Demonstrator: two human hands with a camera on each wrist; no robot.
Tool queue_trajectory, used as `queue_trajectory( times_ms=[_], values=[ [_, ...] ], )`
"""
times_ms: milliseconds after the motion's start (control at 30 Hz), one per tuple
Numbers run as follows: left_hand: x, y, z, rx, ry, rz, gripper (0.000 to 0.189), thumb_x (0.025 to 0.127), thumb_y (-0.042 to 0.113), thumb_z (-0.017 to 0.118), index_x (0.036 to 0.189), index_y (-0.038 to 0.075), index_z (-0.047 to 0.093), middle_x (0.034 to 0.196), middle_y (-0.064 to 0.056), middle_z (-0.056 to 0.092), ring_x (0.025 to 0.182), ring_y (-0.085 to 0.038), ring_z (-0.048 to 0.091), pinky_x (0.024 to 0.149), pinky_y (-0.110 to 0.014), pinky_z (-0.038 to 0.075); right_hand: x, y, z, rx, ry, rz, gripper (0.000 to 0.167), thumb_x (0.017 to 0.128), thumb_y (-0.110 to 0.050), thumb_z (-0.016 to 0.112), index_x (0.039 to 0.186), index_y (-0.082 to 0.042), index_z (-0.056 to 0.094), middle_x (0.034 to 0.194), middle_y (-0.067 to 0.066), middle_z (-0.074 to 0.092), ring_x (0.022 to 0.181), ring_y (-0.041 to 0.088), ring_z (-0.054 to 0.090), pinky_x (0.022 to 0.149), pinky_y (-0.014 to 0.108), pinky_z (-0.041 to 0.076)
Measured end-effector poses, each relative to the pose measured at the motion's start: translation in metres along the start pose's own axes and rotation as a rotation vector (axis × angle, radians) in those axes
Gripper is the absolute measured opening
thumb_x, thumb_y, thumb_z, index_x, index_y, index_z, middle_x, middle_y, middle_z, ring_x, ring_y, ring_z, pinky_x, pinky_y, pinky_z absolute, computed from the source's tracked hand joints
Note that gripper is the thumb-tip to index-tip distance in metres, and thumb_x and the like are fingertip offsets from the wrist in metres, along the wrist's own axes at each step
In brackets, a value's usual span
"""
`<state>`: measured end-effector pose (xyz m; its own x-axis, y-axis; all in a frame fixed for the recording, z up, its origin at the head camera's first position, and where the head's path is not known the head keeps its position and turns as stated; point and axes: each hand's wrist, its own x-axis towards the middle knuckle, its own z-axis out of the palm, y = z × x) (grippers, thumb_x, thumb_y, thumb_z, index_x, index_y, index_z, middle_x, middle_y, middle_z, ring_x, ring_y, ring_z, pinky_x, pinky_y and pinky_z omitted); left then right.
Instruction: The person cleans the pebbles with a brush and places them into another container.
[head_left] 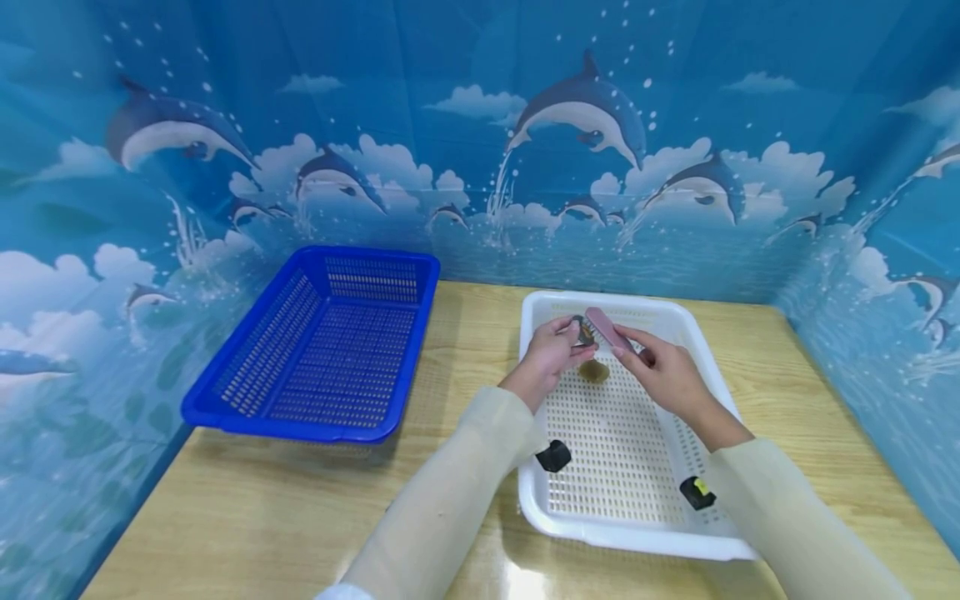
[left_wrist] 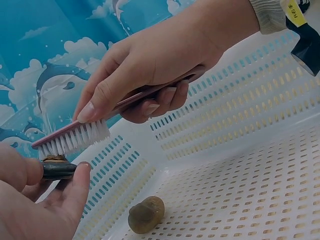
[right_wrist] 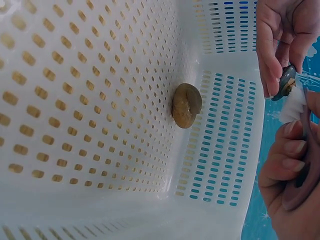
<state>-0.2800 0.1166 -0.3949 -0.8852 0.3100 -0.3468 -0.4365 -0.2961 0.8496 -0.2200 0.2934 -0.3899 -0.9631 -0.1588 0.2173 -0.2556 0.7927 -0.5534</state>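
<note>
My left hand [head_left: 550, 358] pinches a small dark shell [left_wrist: 57, 171] with a brownish-orange patch between thumb and fingers, above the far part of a white basket [head_left: 533, 500]. A pink brush [head_left: 606, 326] with white bristles is gripped by its handle in my right hand [head_left: 670, 377]. In the left wrist view the bristles [left_wrist: 75, 141] touch the brownish patch on the shell's upper side. Below the hands, a rounded brown shell [right_wrist: 186, 106] lies on the perforated basket floor, apart from both hands.
A blue perforated basket [head_left: 410, 367] stands to the left on the wooden table [head_left: 247, 508]. Behind and at the sides hangs a blue sheet [head_left: 465, 50] printed with dolphins. Black wrist devices [head_left: 553, 456] sit on both sleeves, over the white basket.
</note>
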Motion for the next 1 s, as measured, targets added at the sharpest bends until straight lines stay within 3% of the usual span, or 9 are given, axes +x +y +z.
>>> queue_trajectory(
  times_ms=[533,700,1000],
  values=[
    [0.0008,-0.0016,0.0018,0.086,-0.004,-0.019,0.035,0.105,0.015,0.043,0.136,0.003,0.054,0.108,-0.015,0.067,0.096,-0.025,0.069,0.081,-0.03,0.057,0.0011,-0.0003,0.0012,-0.021,-0.012,0.053,0.052,0.103,-0.039,0.048,0.143,-0.006,0.047,0.054,0.0,0.045,0.046,0.013,0.038,0.041,0.027,0.033],
    [0.0008,-0.0005,0.0016,0.08,0.01,-0.016,0.038,0.106,0.015,0.041,0.141,0.004,0.049,0.113,-0.017,0.066,0.094,-0.023,0.07,0.082,-0.032,0.057,0.001,0.0003,0.0009,-0.027,-0.016,0.067,0.052,0.103,-0.039,0.048,0.143,-0.007,0.047,0.054,0.0,0.045,0.046,0.013,0.038,0.041,0.027,0.034],
    [0.0008,0.0001,0.0014,0.033,0.058,0.015,0.041,0.105,0.02,0.045,0.143,0.007,0.047,0.119,-0.017,0.064,0.094,-0.021,0.069,0.072,-0.026,0.056,0.0016,0.0006,0.001,-0.025,-0.017,0.069,0.052,0.102,-0.04,0.049,0.143,-0.008,0.048,0.055,0.0,0.046,0.045,0.011,0.038,0.041,0.027,0.034]
  ],
)
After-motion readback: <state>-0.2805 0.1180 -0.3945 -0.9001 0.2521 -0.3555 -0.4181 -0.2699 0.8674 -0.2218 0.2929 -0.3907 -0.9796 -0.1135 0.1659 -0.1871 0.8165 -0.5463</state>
